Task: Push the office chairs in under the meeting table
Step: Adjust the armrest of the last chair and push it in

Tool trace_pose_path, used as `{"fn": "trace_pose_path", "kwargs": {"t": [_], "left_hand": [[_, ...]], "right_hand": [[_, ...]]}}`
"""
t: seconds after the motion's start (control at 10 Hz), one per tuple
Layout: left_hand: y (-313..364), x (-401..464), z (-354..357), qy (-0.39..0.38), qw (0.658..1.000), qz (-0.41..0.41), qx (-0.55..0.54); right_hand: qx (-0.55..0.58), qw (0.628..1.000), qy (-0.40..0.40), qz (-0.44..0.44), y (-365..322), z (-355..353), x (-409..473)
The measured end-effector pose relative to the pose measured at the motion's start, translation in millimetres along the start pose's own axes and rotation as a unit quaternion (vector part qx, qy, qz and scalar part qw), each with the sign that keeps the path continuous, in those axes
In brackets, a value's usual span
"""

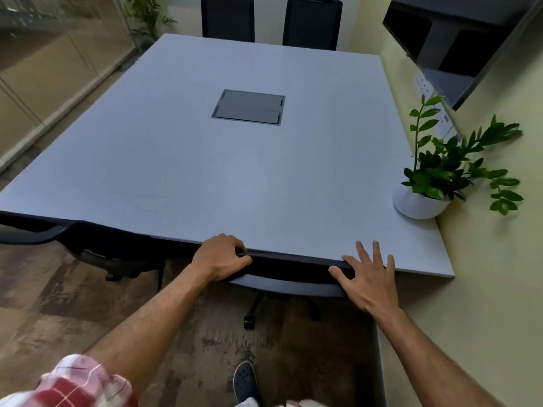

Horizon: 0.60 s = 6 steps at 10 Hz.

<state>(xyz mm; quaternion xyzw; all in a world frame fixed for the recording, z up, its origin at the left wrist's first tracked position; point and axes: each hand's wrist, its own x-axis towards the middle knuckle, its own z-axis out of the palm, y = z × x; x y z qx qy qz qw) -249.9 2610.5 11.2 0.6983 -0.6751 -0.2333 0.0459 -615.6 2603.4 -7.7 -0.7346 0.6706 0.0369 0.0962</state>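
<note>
A black office chair [289,267] stands right in front of me, its backrest top against the near edge of the grey meeting table [205,177]; its wheeled base shows below. My left hand [220,257] curls over the left end of the backrest top. My right hand [367,274] lies flat on the right end with fingers spread, fingertips over the table edge. A second black chair [97,245] sits tucked under the table at the near left. Two more black chairs [227,17] [311,22] stand at the far side.
A potted green plant [435,183] in a white pot sits on the table's right edge by the yellow wall. A wall screen [458,45] hangs at upper right. A cable hatch [249,107] lies mid-table. Glass partition on the left. My shoe [244,380] is on the carpet.
</note>
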Motion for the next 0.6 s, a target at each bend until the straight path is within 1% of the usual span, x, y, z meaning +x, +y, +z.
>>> {"fn": "trace_pose_path", "kwargs": {"t": [0.1, 0.3, 0.4, 0.5, 0.6], "left_hand": [[-6, 5, -5, 0.002, 1.000, 0.003, -0.002], [-7, 3, -1, -0.006, 1.000, 0.025, 0.003], [-8, 8, -7, -0.031, 0.999, 0.026, 0.012], [-11, 19, -17, -0.080, 0.996, 0.032, 0.034], [-10, 38, -41, -0.102, 0.994, 0.021, 0.019]], "right_hand": [[0.007, 1.000, 0.002, 0.002, -7, -1, 2], [0.014, 1.000, -0.020, 0.000, -4, -4, -1], [0.020, 0.999, -0.045, 0.001, -6, -8, 2], [0.047, 0.996, -0.078, 0.019, -6, -13, 11], [0.108, 0.989, -0.102, 0.013, -24, -29, 46]]}}
